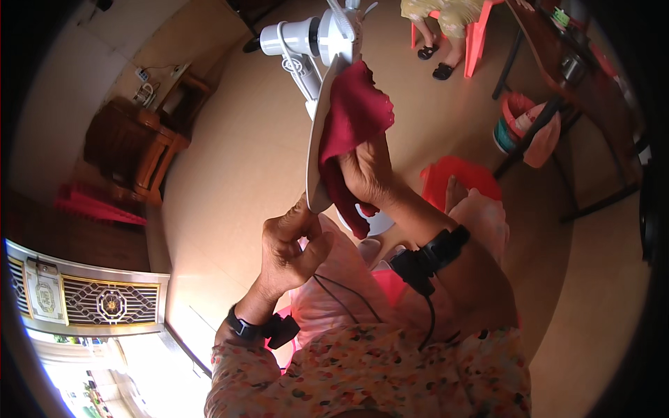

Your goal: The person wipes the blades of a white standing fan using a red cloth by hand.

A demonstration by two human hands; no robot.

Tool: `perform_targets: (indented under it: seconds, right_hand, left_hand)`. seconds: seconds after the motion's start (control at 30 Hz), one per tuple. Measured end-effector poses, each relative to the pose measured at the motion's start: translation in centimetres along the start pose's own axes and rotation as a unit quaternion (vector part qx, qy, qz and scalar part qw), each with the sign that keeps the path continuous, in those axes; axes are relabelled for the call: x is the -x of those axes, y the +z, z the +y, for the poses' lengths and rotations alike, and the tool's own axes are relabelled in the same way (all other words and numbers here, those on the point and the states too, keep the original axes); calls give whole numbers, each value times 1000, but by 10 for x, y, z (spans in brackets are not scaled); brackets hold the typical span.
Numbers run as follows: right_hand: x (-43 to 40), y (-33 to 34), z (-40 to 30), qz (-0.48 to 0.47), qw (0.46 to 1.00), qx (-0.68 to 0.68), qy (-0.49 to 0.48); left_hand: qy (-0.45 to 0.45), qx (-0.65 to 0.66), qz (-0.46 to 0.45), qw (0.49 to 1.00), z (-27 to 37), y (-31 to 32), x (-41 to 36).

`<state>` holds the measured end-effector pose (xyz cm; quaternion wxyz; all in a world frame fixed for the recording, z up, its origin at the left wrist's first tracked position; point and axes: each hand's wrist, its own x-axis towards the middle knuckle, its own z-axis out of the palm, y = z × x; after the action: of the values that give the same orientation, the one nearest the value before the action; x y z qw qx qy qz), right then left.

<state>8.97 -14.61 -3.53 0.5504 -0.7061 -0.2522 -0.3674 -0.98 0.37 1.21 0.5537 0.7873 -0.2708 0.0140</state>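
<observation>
A pedestal fan stands before me with its guard off, its white motor housing [337, 36] at the top of the view. One pale fan blade [315, 151] points down towards me, seen nearly edge-on. My left hand [292, 251] pinches the blade's lower tip between thumb and fingers. On the blade's right side, my right hand [366, 170] presses a dark red cloth [355, 109], which drapes over the face and hangs below the palm. The fingertips of that hand are hidden by the cloth. A round white piece [380, 222], partly hidden, shows beneath the cloth.
A red plastic object [460, 170] lies by my bare foot. At right, a bucket [504, 136] with plastic bags stands beside a dark table [549, 68]. A person [454, 21] sits on a red chair [476, 44] ahead. Wooden furniture [151, 151] lines the left wall.
</observation>
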Motion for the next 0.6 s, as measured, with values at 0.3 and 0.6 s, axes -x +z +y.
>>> perform_targets:
  seconds: [0.3,0.6]
  right_hand:
    - [-12,-1,-4,14,991,-123,56]
    - [2,-1,-15,-7,999,-49,-5]
  left_hand:
    - [2,19,53,998,-3,5,2]
    - [0,17,62,998,-2,2,3]
